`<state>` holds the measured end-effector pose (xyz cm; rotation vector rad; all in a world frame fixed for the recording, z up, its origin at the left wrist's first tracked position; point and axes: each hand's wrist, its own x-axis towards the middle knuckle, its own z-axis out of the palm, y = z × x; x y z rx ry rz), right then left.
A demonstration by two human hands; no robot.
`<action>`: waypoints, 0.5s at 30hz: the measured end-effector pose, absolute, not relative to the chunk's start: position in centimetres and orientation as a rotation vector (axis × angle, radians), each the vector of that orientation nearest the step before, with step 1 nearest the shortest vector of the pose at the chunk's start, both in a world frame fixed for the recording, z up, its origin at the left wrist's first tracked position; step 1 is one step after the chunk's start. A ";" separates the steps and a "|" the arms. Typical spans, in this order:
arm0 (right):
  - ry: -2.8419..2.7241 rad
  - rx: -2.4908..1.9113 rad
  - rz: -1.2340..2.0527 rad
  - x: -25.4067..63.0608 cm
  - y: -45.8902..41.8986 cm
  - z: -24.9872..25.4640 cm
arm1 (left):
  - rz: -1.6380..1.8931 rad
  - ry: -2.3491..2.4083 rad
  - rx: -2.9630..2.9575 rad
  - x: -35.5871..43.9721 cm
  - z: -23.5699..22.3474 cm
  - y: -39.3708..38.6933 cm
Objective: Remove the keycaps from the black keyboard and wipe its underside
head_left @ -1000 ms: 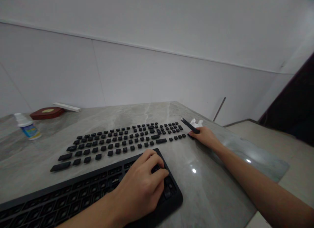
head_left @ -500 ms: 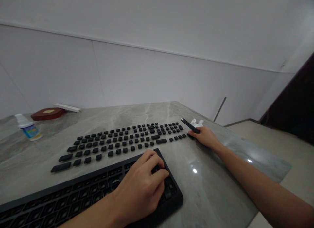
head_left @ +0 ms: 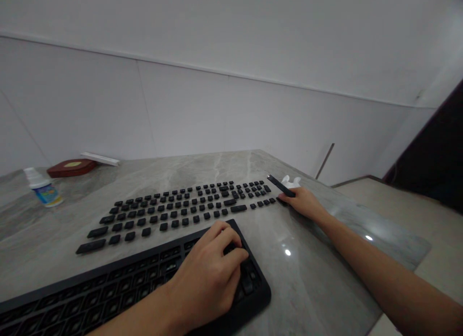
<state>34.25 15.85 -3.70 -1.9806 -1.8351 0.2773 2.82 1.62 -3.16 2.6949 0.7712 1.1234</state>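
Observation:
A black keyboard [head_left: 123,283] lies at the near left, with most of its key positions bare. My left hand [head_left: 210,273] rests over its right end, fingers curled and thumb close to the index finger; whatever they pinch is hidden. My right hand [head_left: 304,201] lies on the table farther right, closed around a slim black tool [head_left: 280,185] with a small metal tip that points left. Under its fingertips a dark piece partly shows, too small to name. Loose black keycaps [head_left: 173,214] are laid out in rows beyond the keyboard, reaching almost to my right hand.
Crumpled white tissue [head_left: 291,181] sits just behind my right hand. At the far left are a white bottle with a blue label [head_left: 45,189], a reddish-brown wooden box [head_left: 72,168] and a white strip [head_left: 100,159]. The marble-patterned table [head_left: 307,278] ends at the right, above the floor.
Both hands, the tool and the keycaps keep their places; the view has shifted only very slightly.

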 end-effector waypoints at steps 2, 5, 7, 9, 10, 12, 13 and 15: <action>-1.812 -1.965 0.264 34.2 15.8 -3.7 | 1.093 0.767 2.684 2.7 -3.2 1.6; -1.741 -1.937 0.211 34.1 15.8 -3.6 | 1.050 0.728 2.670 2.7 -3.2 1.6; -1.659 -1.900 0.126 34.1 15.6 -3.3 | 1.034 0.717 2.665 2.8 -3.1 1.5; -1.573 -1.828 0.026 34.0 15.1 -2.9 | 1.006 0.739 2.678 2.8 -2.7 1.1; -1.546 -1.780 -0.011 33.9 14.7 -2.7 | 0.987 0.769 2.692 2.6 -2.4 0.7; -1.548 -1.678 -0.027 33.3 13.8 -2.5 | 0.954 0.865 2.730 1.4 -1.7 -0.1; -1.579 -1.627 -0.006 32.8 13.2 -2.4 | 0.956 0.932 2.741 0.3 -1.3 -0.7; -1.692 -1.522 0.082 31.6 11.9 -2.5 | 0.985 1.079 2.759 -3.1 -0.6 -2.0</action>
